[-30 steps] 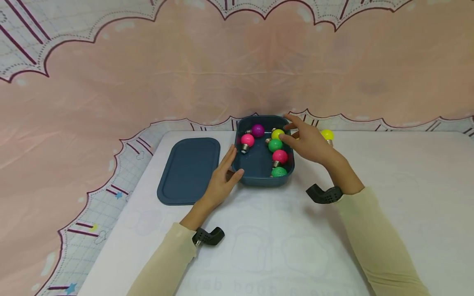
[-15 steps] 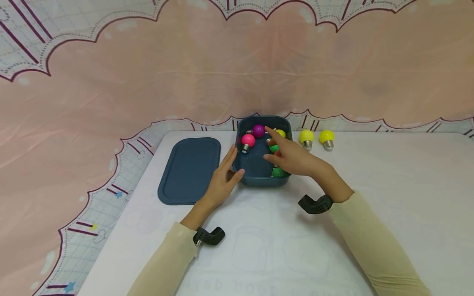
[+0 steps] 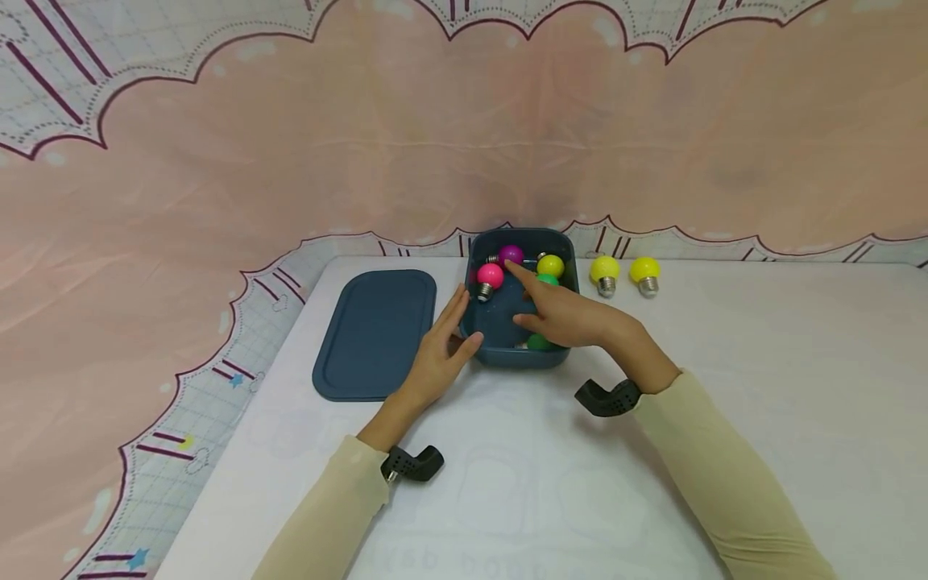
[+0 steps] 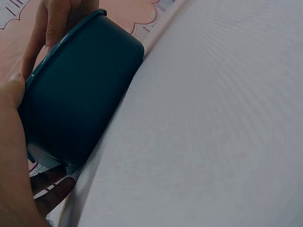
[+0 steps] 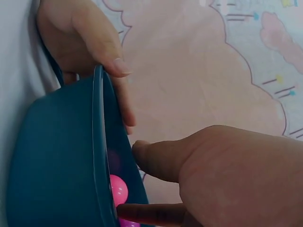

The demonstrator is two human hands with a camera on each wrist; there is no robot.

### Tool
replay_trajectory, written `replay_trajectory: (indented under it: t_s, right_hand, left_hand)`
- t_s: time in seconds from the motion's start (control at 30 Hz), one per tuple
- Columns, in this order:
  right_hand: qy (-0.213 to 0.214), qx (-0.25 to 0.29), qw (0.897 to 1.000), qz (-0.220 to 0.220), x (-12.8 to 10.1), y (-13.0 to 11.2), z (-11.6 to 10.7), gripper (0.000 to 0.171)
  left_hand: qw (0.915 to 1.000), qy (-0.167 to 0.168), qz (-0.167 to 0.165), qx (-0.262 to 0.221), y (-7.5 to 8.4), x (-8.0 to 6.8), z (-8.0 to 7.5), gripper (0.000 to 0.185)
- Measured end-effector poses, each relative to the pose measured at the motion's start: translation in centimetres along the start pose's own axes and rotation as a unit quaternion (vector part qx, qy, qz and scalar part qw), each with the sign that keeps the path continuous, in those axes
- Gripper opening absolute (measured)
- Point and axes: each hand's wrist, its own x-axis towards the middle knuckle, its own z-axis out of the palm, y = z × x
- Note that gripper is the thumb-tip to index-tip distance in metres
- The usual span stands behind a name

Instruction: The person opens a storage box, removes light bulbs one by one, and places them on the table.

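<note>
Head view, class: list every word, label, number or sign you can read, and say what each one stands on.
Faint mirrored lettering on the white table cover, near the bottom edge: too pale to read.
Blue box, lid, bulbs: no writing shows.
Backdrop: lines, grid and stars only, no words.

The box (image 3: 500,354) against the left hand (image 3: 435,358) looks like matt, smooth plastic, as does the lid (image 3: 373,334) left of it. Bulbs (image 3: 490,275) by the right hand (image 3: 569,316) are glossy, with ridged metal bases. The tablecloth (image 3: 761,387) is finely woven cloth.
</note>
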Motion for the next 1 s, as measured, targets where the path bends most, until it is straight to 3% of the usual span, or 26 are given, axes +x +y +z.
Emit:
replay_trajectory:
  t_s: [0.3,0.67,0.9,1.0]
  right_hand:
    - [-0.014,0.023,0.999,-0.019,0.2,0.1,0.4,0.071]
    - [-0.020,0.046,0.997,-0.058,1.0,0.3,1.7,0.075]
    - [-0.018,0.061,0.995,-0.077,1.9,0.5,2.3,0.044]
    - [-0.027,0.063,0.994,-0.090,2.2,0.7,2.4,0.039]
  left_hand:
    - [1.0000,-0.002,0.006,0.001,-0.2,0.0,-0.1,0.059]
    - [1.0000,-0.004,0.005,0.003,0.0,0.1,-0.1,0.060]
    - [1.0000,-0.005,0.002,0.000,0.0,0.0,-0.2,0.059]
    - [1.0000,-0.006,0.000,-0.001,0.0,0.0,-0.1,0.059]
